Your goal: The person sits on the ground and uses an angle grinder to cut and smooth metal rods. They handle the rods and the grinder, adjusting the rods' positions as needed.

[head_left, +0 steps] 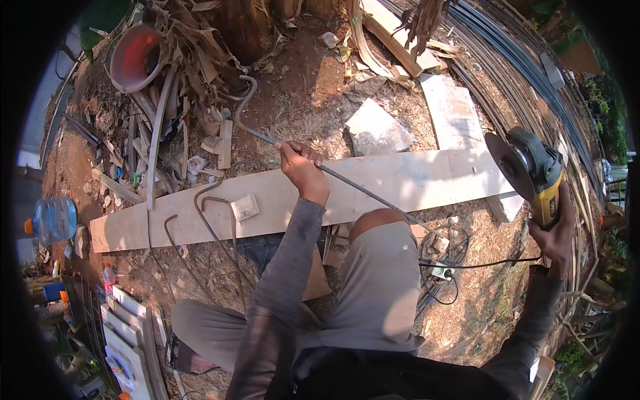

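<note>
Head view: Your left hand [305, 172] has its grip wrapped around a long metal rod [363, 189], palm-side fingers partly hidden. The rod slants over the long pale board [413, 179]; its curved end lies beyond your left hand, near the dry leaves [197, 57], and its straight length runs past your bent knee [379, 221].

Your right hand [557, 230] has its grip closed about the body of a yellow and black angle grinder [548, 200], held out to your right. The grinder's dark disc [508, 167] is well apart from the rod; whether it spins, you cannot be told from this view. A black cord [490, 265] leads from near your right hand toward a white socket block [441, 271] on the ground.

Bent rods [232, 223] and a small pale block [245, 207] rest on the board's left half. A pale slab [378, 128] lies beyond it.
</note>
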A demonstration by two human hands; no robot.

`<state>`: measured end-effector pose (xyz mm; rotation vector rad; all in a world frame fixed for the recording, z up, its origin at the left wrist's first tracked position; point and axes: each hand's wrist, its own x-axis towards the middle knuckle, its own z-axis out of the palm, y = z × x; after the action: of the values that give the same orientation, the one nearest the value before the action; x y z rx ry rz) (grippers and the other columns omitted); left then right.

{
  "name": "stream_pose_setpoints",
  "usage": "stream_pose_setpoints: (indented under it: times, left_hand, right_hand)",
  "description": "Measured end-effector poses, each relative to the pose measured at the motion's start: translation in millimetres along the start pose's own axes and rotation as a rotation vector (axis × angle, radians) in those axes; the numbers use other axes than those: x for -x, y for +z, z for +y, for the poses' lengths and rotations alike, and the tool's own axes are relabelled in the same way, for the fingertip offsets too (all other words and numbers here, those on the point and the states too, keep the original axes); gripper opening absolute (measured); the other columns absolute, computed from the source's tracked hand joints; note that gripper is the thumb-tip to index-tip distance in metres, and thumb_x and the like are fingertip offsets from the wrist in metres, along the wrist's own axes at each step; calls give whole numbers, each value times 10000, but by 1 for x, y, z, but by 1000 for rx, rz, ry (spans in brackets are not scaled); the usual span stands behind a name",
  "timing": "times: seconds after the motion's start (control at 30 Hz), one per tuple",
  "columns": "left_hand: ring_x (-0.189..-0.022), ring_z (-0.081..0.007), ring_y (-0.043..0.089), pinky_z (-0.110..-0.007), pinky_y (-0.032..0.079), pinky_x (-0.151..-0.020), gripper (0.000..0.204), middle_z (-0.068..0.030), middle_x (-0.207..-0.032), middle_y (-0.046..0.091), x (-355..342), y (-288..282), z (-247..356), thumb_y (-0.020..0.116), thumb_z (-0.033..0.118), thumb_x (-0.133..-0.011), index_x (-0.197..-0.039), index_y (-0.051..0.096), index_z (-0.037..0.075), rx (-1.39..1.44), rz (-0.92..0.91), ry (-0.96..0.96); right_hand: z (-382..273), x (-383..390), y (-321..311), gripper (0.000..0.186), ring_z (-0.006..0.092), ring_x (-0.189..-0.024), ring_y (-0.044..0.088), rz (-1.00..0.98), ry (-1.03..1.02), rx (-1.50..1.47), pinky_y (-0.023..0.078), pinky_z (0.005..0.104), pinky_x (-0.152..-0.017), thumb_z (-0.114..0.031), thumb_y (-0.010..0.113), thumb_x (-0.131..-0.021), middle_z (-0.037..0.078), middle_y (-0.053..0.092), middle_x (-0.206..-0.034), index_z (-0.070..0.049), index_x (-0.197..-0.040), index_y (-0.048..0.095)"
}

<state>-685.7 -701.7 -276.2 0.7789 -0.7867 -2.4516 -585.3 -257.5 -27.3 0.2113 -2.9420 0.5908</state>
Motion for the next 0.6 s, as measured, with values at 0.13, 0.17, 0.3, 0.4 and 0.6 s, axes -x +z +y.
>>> stream_pose_setpoints:
  times: [0.13,0.17,0.3,0.4,0.6]
  left_hand:
    - [-525,-99,282,-287,258,-465,482,22,-655,329,-40,-22,25,408,541,-1120,-849,411,143,-3,43,63]
    - [-518,-99,269,-288,247,-461,482,23,-654,323,-48,-27,42,409,540,-1120,-849,410,141,-43,41,108]
    - [-502,-89,227,-287,211,-447,482,30,-649,302,-61,-45,113,422,537,-1117,-845,412,140,-157,3,188]
    - [-510,-79,222,-277,197,-444,468,34,-652,291,-57,-47,152,421,526,-1120,-854,418,140,-253,-68,319]
    - [-506,-72,208,-259,182,-436,462,33,-652,290,-40,-50,213,419,518,-1123,-869,427,131,-362,-148,346]
  right_hand:
    - [-12,3,66,837,242,-840,688,-162,84,-207,548,366,-821,-65,717,-641,167,695,-982,7,-1445,494]
    - [-15,2,81,847,230,-831,699,-106,-39,-169,554,358,-820,-55,726,-633,155,703,-945,0,-1447,499]
    - [-20,-8,123,830,201,-881,694,-198,34,-311,544,328,-834,-30,729,-650,139,705,-1020,12,-1445,494]
    - [-23,-15,143,786,160,-897,655,-247,120,-419,523,298,-844,2,703,-672,88,679,-1018,17,-1430,494]
    - [-35,-38,169,689,139,-858,596,-228,119,-496,500,285,-807,13,674,-696,62,622,-1002,9,-1366,513]
